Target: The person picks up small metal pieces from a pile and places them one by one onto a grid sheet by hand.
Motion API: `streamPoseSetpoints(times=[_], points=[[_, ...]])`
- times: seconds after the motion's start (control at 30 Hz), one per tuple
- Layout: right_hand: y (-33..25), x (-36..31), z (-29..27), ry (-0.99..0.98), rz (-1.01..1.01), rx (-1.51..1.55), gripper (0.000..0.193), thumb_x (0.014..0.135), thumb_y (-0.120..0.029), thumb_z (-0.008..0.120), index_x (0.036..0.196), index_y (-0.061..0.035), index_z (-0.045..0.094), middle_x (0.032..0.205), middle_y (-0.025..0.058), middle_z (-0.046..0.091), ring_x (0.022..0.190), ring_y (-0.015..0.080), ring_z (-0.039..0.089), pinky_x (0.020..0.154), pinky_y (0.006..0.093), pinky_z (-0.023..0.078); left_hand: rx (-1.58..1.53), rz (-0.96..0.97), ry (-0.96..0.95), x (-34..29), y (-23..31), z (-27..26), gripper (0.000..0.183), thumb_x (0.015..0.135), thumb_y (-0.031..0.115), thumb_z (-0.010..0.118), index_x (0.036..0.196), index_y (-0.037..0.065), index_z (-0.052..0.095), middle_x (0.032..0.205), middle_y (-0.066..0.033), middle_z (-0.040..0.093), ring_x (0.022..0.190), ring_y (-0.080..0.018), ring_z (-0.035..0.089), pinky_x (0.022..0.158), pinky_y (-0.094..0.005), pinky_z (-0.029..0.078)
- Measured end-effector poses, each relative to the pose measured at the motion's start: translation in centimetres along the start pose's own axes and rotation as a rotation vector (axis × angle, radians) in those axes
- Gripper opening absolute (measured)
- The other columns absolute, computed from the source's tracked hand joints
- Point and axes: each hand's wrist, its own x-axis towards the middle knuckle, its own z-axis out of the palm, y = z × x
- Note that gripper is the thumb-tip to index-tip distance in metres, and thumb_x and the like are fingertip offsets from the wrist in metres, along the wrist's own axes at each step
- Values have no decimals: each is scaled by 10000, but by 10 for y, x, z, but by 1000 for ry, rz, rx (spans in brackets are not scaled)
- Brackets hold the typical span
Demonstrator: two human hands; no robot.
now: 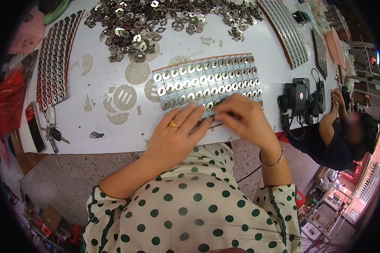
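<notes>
The left hand (pixel 175 137) lies flat, fingers (pixel 189 114) stretched out and nearly together, pressing on the near edge of a sheet of small metal discs (pixel 207 80) set in rows on the white table (pixel 93 105); it grips nothing, only weighs the sheet down. The right hand (pixel 245 116), just beside it at 3 o'clock, has its fingers curled toward the same near edge; it is blurred, and whether they pinch a disc cannot be told.

The sheet sits at the middle of the table, running from the hands toward 12 o'clock. It looks thin and flexible (likely to sag if lifted by one corner), so it would be best taken by two opposite edges or slid flat. Each disc looks light, stiff and slick; a fingertip pinch at the rim should serve, and one could easily skid away.

A loose heap of metal discs (pixel 164 23) lies at 12 o'clock; filled strips (pixel 52 63) curve at 9 o'clock and more filled sheets (pixel 285 31) at 1 o'clock; keys (pixel 52 135) rest at 8 o'clock; a black device (pixel 299 97) with cables stands at 3 o'clock, where another person (pixel 337 135) works.
</notes>
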Motion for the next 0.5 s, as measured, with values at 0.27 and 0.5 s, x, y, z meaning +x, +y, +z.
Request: streamPoseSetpoints(times=[0.27,0.5], points=[[27,141,-2,413,-385,-357,175,891,-46,697,1056,-76,746,1009,83,713,946,297,659,817,384,560,-13,7,39,4,3,-1,295,869,124,704,1162,122,738,1326,-98,648,1273,-259,589,1058,-402,446],[50,162,-9,335,-459,-451,139,878,-61,723,1015,-80,744,1036,46,701,982,235,665,820,365,572,-28,-13,51,3,3,0,285,881,129,704,1163,122,741,1330,-92,644,1280,-260,581,1069,-404,430]])
